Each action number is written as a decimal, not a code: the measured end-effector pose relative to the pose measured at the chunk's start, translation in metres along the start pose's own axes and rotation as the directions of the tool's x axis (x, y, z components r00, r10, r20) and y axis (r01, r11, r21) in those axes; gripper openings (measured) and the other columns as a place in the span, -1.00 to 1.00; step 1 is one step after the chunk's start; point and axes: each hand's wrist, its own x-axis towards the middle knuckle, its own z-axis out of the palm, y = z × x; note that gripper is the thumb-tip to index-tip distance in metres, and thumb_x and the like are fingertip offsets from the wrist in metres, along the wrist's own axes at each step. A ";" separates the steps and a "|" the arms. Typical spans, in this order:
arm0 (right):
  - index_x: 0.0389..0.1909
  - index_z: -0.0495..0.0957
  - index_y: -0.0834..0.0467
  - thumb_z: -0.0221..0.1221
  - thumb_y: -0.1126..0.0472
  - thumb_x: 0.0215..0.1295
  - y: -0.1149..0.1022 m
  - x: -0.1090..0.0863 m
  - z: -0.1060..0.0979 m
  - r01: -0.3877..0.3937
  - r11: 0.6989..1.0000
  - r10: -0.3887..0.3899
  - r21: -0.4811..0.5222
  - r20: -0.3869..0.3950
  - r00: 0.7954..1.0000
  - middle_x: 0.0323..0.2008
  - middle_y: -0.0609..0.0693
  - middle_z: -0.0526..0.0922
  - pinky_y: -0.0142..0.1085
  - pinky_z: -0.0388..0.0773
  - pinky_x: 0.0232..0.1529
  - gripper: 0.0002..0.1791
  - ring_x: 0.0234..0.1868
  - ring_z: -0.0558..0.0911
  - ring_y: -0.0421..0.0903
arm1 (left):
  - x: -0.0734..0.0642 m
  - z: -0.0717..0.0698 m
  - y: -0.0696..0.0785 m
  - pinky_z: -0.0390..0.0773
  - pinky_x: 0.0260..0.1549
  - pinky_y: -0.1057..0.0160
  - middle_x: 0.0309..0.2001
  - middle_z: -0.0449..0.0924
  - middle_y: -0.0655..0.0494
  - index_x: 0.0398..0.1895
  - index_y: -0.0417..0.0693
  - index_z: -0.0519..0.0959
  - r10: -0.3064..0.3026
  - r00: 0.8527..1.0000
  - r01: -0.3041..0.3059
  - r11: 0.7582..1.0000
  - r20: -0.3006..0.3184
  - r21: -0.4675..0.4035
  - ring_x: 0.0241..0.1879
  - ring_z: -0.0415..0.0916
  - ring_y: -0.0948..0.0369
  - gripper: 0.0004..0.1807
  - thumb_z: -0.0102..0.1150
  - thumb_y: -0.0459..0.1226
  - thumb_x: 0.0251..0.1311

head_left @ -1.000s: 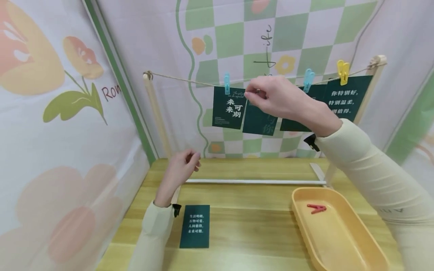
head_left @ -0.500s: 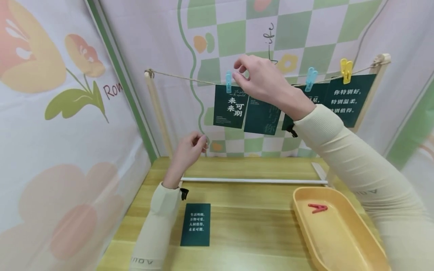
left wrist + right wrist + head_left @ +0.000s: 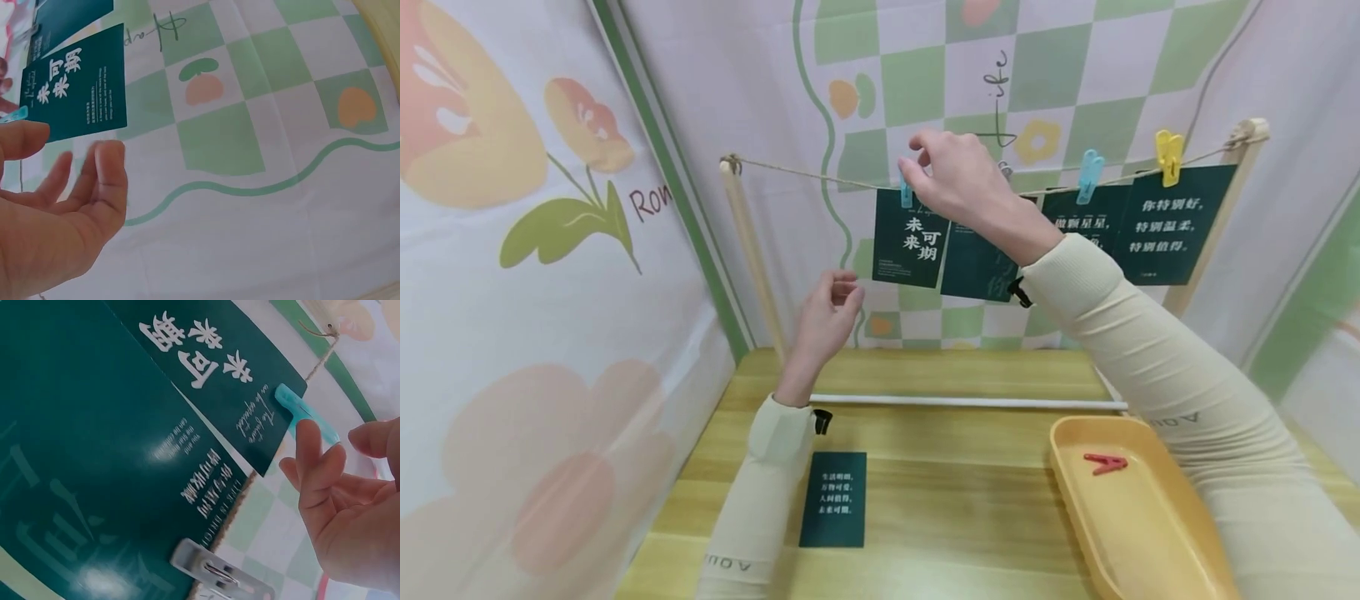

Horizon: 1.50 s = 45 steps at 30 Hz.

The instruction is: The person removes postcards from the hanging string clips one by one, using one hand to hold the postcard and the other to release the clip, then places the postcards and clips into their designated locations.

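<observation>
My right hand [image 3: 958, 179] is up at the twine line [image 3: 805, 173], its thumb and fingertips parted around a light blue clothespin [image 3: 289, 399]. In the right wrist view a gap shows between thumb and fingers. That clothespin holds a dark green card [image 3: 904, 250] with white characters on the line. Beside it hangs a second green card [image 3: 973, 258], under a grey clip [image 3: 199, 558]. Lower and to the left, my left hand [image 3: 829, 321] hovers with loosely bent fingers and holds nothing. The left wrist view has it near the first card's lower part, apparently without contact.
Further right, another blue clothespin [image 3: 1090, 177] and a yellow one [image 3: 1169, 157] hold more cards. On the table lies a green card [image 3: 833, 518]. A yellow tray [image 3: 1070, 500] contains a red clothespin [image 3: 1105, 464]. Wooden posts [image 3: 752, 254] and a white bar [image 3: 962, 402] form the rack.
My right hand has moved left along the line, from the second card to the first card's blue clothespin. My left hand has risen towards the cards, and its fingers have spread a little.
</observation>
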 end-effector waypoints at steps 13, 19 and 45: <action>0.24 0.49 0.13 -0.08 -0.09 0.49 0.006 0.008 0.005 -0.038 0.993 0.033 0.109 0.048 0.998 0.12 0.12 0.65 -0.31 0.59 -0.55 -0.50 -0.48 0.72 -0.05 | 0.016 0.014 -0.005 0.45 0.25 -0.02 0.34 0.38 -0.18 0.49 0.06 0.13 -0.065 0.994 0.070 0.995 0.089 -0.064 0.29 0.42 -0.01 -0.38 0.01 -0.09 0.43; 0.21 0.54 0.13 -0.09 -0.06 0.49 0.006 0.009 0.004 -0.028 0.992 0.023 0.125 0.039 0.999 0.02 0.11 0.70 -0.33 0.54 -0.62 -0.51 -0.55 0.69 -0.03 | 0.018 0.019 -0.003 0.53 0.17 0.03 0.26 0.48 -0.15 0.48 0.08 0.17 -0.048 0.994 0.054 0.997 0.103 -0.055 0.21 0.51 -0.01 -0.43 -0.02 -0.15 0.45; 0.00 0.49 0.16 -0.05 0.01 0.52 -0.009 0.016 0.002 -0.026 0.980 0.018 0.198 0.043 0.999 -0.37 0.03 0.60 -0.40 0.54 -0.60 -0.68 -0.56 0.66 -0.11 | 0.014 0.005 0.014 0.58 -0.43 0.37 -0.20 0.69 -0.14 0.03 -0.14 0.57 0.025 0.997 -0.012 0.984 0.069 -0.175 -0.23 0.69 -0.09 -0.78 0.05 -0.28 0.42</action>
